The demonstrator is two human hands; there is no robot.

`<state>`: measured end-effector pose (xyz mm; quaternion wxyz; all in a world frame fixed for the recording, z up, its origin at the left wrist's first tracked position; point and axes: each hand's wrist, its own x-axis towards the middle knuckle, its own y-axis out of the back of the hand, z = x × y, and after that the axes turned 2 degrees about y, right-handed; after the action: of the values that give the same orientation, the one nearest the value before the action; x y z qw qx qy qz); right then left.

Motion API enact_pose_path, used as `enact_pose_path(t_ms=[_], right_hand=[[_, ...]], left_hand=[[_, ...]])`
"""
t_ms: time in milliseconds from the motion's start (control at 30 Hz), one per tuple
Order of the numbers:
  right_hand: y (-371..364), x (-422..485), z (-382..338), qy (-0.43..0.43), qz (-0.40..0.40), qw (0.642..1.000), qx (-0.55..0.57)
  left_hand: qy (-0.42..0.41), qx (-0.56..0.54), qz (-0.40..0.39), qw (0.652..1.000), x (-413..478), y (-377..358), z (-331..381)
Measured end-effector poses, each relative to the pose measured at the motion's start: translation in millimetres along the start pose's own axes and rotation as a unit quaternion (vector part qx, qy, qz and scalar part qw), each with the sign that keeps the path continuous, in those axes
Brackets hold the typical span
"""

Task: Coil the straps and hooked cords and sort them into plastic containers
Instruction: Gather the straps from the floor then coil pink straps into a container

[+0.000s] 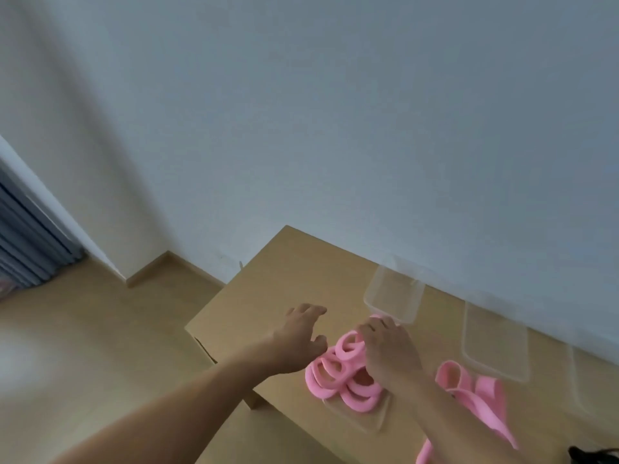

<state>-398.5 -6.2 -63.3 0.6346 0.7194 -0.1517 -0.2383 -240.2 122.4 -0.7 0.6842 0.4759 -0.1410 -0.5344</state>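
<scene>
Several coiled pink straps [338, 376] lie packed together in a clear plastic container [375, 420] near the front of the cardboard surface [268, 283]. My right hand [388, 349] rests on top of the coils with its fingers bent down onto the upper roll. My left hand [298, 333] hovers just left of the coils, fingers spread and holding nothing. Loose uncoiled pink straps [475, 393] lie to the right, trailing toward the bottom edge.
Two more clear plastic containers stand behind, one [395, 293] by the wall and one [492, 343] further right. A dark object [593, 455] shows at the bottom right corner. The cardboard's left edge drops to a wooden floor [100, 329]; a wall runs behind.
</scene>
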Motion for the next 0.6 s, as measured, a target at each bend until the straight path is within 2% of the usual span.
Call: enact_pose_path(t_ms=[133,300,467,600], right_hand=[[-7.4,14.7,8.8,0.004,-0.039,0.999,-0.011],[6.9,6.6,18.7,-0.024,0.055,0.993,0.097],[41.0,0.5,14.1,-0.105,0.127,0.957,0.237],[67.0,-2.0,-3.3,-0.186,0.184,0.906,0.334]], left_hand=[[-0.007,0.008,-0.013,1.0,25.8,12.4,7.5],[-0.054,0.003,-0.051,0.997,52.7,20.5,23.5],[-0.132,-0.028,-0.138,0.981,74.2,43.7,35.5],[-0.173,-0.111,-0.236,0.95,83.7,65.8,37.8]])
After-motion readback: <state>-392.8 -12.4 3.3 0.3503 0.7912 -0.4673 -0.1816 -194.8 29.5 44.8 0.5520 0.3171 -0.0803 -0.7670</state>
